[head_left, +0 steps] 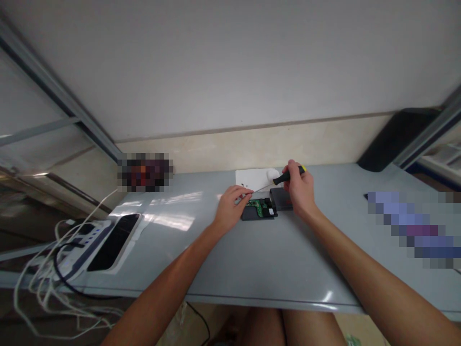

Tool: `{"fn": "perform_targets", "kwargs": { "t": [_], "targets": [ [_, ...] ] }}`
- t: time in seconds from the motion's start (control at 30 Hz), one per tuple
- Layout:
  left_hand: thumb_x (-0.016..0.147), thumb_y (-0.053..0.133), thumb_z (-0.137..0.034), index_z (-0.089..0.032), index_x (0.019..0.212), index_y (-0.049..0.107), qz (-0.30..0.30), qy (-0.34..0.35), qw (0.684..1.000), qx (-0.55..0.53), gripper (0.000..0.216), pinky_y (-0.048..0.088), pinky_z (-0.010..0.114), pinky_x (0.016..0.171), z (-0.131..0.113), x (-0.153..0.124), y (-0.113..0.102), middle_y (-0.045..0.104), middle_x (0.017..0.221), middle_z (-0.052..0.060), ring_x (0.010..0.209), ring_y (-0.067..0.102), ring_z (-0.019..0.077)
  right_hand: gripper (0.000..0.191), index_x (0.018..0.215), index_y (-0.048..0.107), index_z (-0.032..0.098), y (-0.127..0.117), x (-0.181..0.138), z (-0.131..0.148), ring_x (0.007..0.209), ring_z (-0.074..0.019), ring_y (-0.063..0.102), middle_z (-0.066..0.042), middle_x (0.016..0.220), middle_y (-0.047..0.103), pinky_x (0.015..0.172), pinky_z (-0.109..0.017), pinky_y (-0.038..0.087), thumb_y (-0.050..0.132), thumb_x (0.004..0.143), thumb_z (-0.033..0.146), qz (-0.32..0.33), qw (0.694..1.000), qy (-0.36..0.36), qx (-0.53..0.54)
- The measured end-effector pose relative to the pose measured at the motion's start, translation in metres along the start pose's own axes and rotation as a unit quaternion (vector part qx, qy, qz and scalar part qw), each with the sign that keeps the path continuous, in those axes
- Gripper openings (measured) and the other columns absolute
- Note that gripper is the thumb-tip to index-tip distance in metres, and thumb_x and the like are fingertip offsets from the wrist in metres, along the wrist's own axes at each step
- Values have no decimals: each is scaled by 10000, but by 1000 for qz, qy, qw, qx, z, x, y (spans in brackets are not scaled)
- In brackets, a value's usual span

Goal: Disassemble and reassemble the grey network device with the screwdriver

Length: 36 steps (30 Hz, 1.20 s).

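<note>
A small dark device (pixel 281 198) lies open on the grey table (pixel 252 250), with a green circuit board (pixel 260 207) showing at its left part. My right hand (pixel 300 190) is closed around a screwdriver with a black and yellow handle (pixel 288 176), whose thin shaft slants down to the left toward the board. My left hand (pixel 231 205) rests at the left end of the device, fingers curled and pinched near the shaft's tip. Whether those fingers hold anything is too small to tell.
A white sheet (pixel 252 179) with a white rounded object (pixel 272 174) lies behind the device. At the left edge sit a phone on a white pad (pixel 114 240), a power strip (pixel 81 242) and tangled white cables (pixel 46 283). A black object (pixel 396 139) leans at the back right.
</note>
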<state>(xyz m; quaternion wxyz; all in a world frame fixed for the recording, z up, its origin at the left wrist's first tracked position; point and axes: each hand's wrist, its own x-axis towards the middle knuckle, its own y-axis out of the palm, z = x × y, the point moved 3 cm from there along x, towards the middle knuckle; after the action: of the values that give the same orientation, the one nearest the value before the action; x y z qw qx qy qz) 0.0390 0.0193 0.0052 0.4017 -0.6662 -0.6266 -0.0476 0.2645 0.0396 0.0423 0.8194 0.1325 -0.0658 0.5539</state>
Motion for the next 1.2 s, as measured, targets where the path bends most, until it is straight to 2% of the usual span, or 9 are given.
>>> {"fn": "perform_targets", "kwargs": {
  "t": [0.27,0.5,0.6,0.67,0.7,0.77,0.87,1.07,1.2],
  "targets": [
    [1013,752,-212,-233,1070,857,-19,-40,999,-22,121,587,344,871,3,1,-1,811,1051,61,928,701,196,576,801,598,242,1,0,-4,474,-127,417,61,562,440,442,-275,324,667,909,804,-3,1000,12,6],
    [992,753,-245,-235,1096,855,-10,-95,994,-54,146,563,328,819,3,0,0,804,1074,62,850,661,176,567,801,588,253,4,0,-11,421,-125,388,78,532,407,398,-277,279,692,878,806,-19,997,63,42],
    [955,757,-192,-251,1270,800,-10,-82,996,-29,324,561,324,839,4,3,-5,786,1159,63,913,662,182,562,797,592,257,3,0,-11,425,-134,373,78,520,394,411,-290,273,656,902,806,-14,998,57,22],
    [949,718,-137,-250,1390,730,-22,-66,998,1,455,561,326,860,6,6,-11,764,1209,70,979,666,193,560,779,599,255,2,0,-7,458,-144,404,65,532,421,450,-299,313,642,918,796,-5,1000,27,-14],
    [964,683,-123,-236,1389,721,-31,-60,998,18,442,563,333,872,8,7,-15,756,1199,76,985,668,196,558,769,603,252,1,-1,-5,490,-150,439,54,553,455,484,-302,349,640,927,786,1,999,3,-37],
    [1002,614,-115,-212,1288,753,-39,-50,996,64,332,568,358,915,11,9,-20,749,1127,79,975,674,204,546,764,612,244,2,-5,2,582,-165,520,28,620,542,576,-306,418,629,954,756,19,995,-51,-79],
    [1041,542,-105,-207,1110,777,-11,-43,993,107,266,571,382,972,15,8,-21,753,1060,72,985,690,213,520,788,621,239,6,-12,8,683,-181,576,12,696,617,672,-313,449,586,1006,709,55,986,-101,-120],
    [1079,520,-158,-219,1132,765,42,-30,992,116,257,562,403,1036,8,3,-13,779,1099,72,1063,698,228,501,798,624,239,9,-20,9,653,-175,537,22,664,602,648,-310,406,571,1030,680,90,976,-111,-164],
    [1098,514,-222,-213,1046,777,81,-7,989,125,268,550,425,1033,2,2,-10,780,1074,77,1078,689,246,511,787,624,239,9,-19,8,659,-174,540,16,670,596,646,-302,409,565,1035,681,86,976,-112,-163]
  ]
}}
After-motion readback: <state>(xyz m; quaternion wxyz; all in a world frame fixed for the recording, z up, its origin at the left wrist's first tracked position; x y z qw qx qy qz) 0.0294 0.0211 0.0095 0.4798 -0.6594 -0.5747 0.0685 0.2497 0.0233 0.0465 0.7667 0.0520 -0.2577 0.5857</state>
